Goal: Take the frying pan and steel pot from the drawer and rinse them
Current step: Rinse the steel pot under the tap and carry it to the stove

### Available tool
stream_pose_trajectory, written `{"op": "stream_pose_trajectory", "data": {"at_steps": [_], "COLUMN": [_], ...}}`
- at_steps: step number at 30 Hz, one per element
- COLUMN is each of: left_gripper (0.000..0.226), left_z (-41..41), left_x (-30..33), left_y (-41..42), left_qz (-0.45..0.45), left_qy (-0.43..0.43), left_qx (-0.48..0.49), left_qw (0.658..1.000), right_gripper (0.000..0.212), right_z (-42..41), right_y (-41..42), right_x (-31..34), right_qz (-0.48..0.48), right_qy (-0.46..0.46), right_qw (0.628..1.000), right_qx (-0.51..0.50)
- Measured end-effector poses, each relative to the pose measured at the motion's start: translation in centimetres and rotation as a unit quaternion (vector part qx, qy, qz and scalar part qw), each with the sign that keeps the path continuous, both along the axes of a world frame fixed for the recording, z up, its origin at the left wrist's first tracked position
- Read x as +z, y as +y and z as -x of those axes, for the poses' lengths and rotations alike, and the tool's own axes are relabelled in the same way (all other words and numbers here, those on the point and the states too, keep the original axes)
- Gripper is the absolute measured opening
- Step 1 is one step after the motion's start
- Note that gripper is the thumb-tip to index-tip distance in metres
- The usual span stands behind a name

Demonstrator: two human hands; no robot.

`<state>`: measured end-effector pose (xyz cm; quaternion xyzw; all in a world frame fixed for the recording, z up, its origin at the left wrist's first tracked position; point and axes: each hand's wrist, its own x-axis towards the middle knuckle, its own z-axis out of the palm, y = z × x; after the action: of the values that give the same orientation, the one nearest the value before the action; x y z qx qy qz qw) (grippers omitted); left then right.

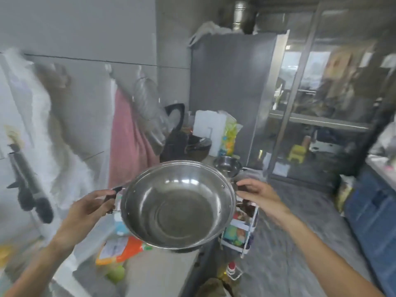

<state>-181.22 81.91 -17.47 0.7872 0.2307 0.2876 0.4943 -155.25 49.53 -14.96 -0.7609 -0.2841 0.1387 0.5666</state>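
Both forearms reach in from below, the left hand (92, 207) pinching the steel pot (177, 205) by its black side handle and the right hand (256, 195) curled at the opposite rim, so level carrying over the counter (154, 273) probably wants equal grip on both sides.

Two hands are seen, left (90, 207) and right (258, 195); one steel pot (177, 203), one small bowl (227, 166), one pink towel (128, 138) are counted.
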Motion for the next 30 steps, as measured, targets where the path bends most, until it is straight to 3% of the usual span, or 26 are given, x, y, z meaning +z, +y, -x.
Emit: {"op": "stream_pose_trajectory", "data": {"at_steps": [5, 11, 15, 17, 21, 26, 30], "left_gripper": [0.018, 0.021, 0.021, 0.019, 0.019, 0.019, 0.017], "left_z": [-14.9, -32.4, -42.2, -46.2, -53.8, -61.1, -65.9], "left_x": [1.4, 1.6, 1.9, 2.2, 2.5, 1.7, 0.6], "left_y": [-7.9, -23.8, -35.8, -41.7, -52.7, -66.8, -78.1], "left_qz": [-0.005, -0.013, 0.001, 0.003, 0.011, 0.005, 0.005], "left_qy": [-0.011, -0.015, -0.024, -0.022, -0.018, -0.002, -0.001], "left_qx": [-0.101, -0.232, -0.313, -0.348, -0.427, -0.539, -0.617], "left_qw": [0.995, 0.972, 0.950, 0.937, 0.904, 0.842, 0.787], "right_gripper": [0.021, 0.025, 0.048, 0.029, 0.027, 0.063, 0.032], "right_z": [-5.8, -12.3, -15.2, -16.2, -16.8, -15.3, -14.0], "right_y": [-13.5, -32.1, -44.1, -49.8, -59.8, -69.7, -77.0], "right_x": [0.5, 1.1, 2.1, 2.0, 1.3, -0.3, -1.9], "right_qz": [-0.026, -0.037, -0.057, -0.062, -0.080, -0.095, -0.096], "right_qy": [-0.007, -0.017, -0.017, -0.012, -0.009, -0.025, -0.021], "right_qw": [0.993, 0.967, 0.944, 0.932, 0.902, 0.840, 0.789], "right_qx": [-0.118, -0.251, -0.326, -0.358, -0.424, -0.534, -0.607]}}
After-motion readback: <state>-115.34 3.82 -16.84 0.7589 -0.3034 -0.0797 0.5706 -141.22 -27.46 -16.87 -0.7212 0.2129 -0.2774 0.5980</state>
